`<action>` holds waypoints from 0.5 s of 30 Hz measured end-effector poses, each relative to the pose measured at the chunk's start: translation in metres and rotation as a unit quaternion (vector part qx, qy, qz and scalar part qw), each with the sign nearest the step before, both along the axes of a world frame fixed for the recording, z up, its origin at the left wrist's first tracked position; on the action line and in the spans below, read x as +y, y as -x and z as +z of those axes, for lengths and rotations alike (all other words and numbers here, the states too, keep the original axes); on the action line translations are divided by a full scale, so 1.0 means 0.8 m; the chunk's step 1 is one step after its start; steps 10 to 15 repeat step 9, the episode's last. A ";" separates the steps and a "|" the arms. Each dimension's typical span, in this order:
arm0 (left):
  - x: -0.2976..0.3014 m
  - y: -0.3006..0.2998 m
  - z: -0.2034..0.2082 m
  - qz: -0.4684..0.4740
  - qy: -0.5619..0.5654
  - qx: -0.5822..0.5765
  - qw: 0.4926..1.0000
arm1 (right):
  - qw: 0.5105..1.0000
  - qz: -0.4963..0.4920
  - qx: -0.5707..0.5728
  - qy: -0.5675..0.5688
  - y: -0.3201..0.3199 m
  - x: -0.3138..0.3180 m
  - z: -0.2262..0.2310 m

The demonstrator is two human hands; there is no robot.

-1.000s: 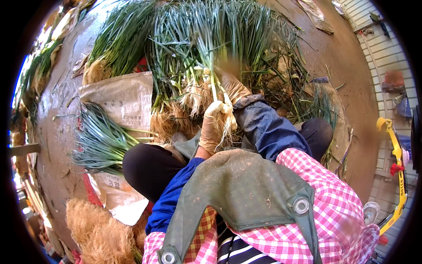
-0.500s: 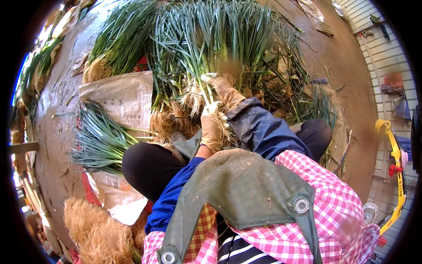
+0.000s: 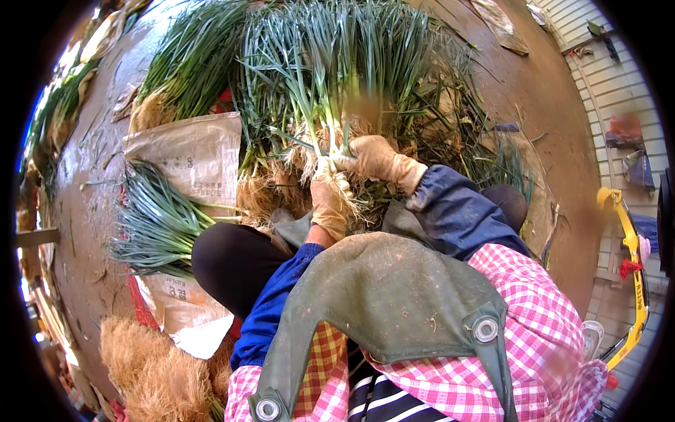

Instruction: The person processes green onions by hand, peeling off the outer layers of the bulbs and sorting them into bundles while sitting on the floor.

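My left hand, in a tan glove, is closed round the lower ends of a few green onions. Their white bulbs and pale roots poke out past its fingers, and the long leaves point away from me. My right hand, gloved too, is curled with its fingertips against the stalks just right of the left hand. A thin green strip shows by those fingertips, but what they pinch is hidden. Behind both hands lies a large heap of green onions, roots toward me.
At left, a smaller bunch of green onions lies on a paper sack. A brown root pile sits at lower left. Another leafy bundle lies at the far left. Loose leaves litter the right. A yellow curved bar stands at far right.
My right hand has drawn back toward me and to the right, its forearm swinging outward. The left hand keeps its hold on the green onions, shifted slightly left.
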State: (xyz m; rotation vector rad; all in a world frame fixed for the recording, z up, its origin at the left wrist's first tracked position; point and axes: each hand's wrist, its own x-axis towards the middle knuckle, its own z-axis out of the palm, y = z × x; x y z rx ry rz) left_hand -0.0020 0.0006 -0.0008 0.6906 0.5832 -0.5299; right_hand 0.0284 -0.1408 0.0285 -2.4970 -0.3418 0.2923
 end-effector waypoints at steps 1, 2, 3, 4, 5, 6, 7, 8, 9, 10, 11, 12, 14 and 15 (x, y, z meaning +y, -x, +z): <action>-0.002 -0.001 -0.004 0.006 0.005 -0.016 1.000 | 0.996 0.013 -0.053 0.066 0.009 -0.002 0.003; -0.004 -0.002 -0.008 0.011 0.009 -0.033 0.999 | 0.995 0.026 -0.058 0.072 0.021 -0.008 0.008; -0.005 -0.003 -0.014 0.019 0.015 -0.048 0.999 | 0.994 0.042 -0.062 0.079 0.036 -0.008 0.025; -0.003 -0.010 -0.027 0.038 -0.019 -0.081 0.996 | 0.999 0.052 0.001 -0.016 0.050 -0.002 0.042; -0.003 -0.008 -0.040 0.074 -0.021 -0.077 0.994 | 0.996 0.083 0.027 -0.023 0.061 0.007 0.051; -0.011 -0.002 -0.031 0.043 -0.028 -0.079 0.996 | 0.992 0.084 0.071 -0.062 0.080 -0.001 0.055; -0.006 0.002 -0.020 0.023 -0.040 -0.083 0.995 | 0.983 0.096 0.113 -0.105 0.093 0.004 0.065; -0.003 -0.008 -0.041 0.061 -0.057 -0.097 0.992 | 0.975 0.146 0.149 -0.071 0.101 0.009 0.075; -0.006 -0.006 -0.041 0.059 -0.055 -0.096 0.992 | 0.976 0.144 0.149 -0.071 0.102 0.007 0.076; -0.006 -0.006 -0.041 0.059 -0.055 -0.096 0.992 | 0.976 0.144 0.149 -0.071 0.102 0.007 0.076; -0.006 -0.006 -0.041 0.059 -0.055 -0.096 0.992 | 0.976 0.144 0.149 -0.071 0.102 0.007 0.076; -0.006 -0.006 -0.041 0.059 -0.055 -0.096 0.992 | 0.976 0.144 0.149 -0.071 0.102 0.007 0.076; -0.006 -0.006 -0.041 0.059 -0.055 -0.096 0.992 | 0.976 0.144 0.149 -0.071 0.102 0.007 0.076; -0.006 -0.006 -0.041 0.059 -0.055 -0.096 0.992 | 0.976 0.144 0.149 -0.071 0.102 0.007 0.076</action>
